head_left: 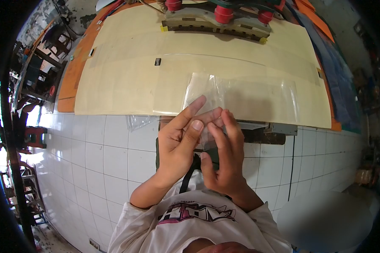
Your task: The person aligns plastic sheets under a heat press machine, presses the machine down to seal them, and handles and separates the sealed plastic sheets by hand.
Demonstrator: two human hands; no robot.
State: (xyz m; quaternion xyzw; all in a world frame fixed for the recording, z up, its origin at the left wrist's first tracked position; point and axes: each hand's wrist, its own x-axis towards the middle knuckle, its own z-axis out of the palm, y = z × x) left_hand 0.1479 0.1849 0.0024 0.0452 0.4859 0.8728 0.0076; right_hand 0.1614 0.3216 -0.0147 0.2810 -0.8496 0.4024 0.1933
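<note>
My left hand [183, 137] is closed in a pinch, thumb against the fingers, on a clear plastic bag [207, 86]. The bag stands up beyond the fingers and partly hangs below them, over the front edge of the table. Close beside it is my right hand [224, 154], its thumb and fingers apart. The right fingertips are near the left fingertips and the film; whether they touch the film I cannot tell. Another clear plastic sheet [278, 99] lies flat on the cream table covering [118, 71], to the right of my hands.
A machine with a long bar [215, 29] and red knobs [223, 14] stands at the table's far side. Clear plastic [140, 122] hangs over the front edge at left. A small dark piece [157, 62] lies on the covering. A red stool [36, 137] is far left.
</note>
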